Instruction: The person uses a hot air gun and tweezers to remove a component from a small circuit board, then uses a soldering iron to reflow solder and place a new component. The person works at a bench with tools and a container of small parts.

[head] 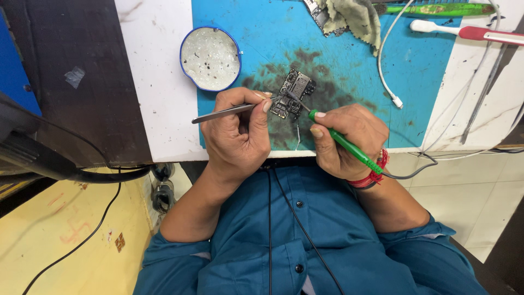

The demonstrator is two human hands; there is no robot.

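No packages, labels, signs or screens visible

The tweezers point(226, 112) are smooth grey metal with a dull sheen, the soldering iron's handle point(349, 146) is glossy green plastic, the blue mat point(349, 71) looks matt and rubbery with sooty smears, the far rag point(355, 16) is coarse stained cloth, and the left tin lid point(210, 58) is scuffed metal.
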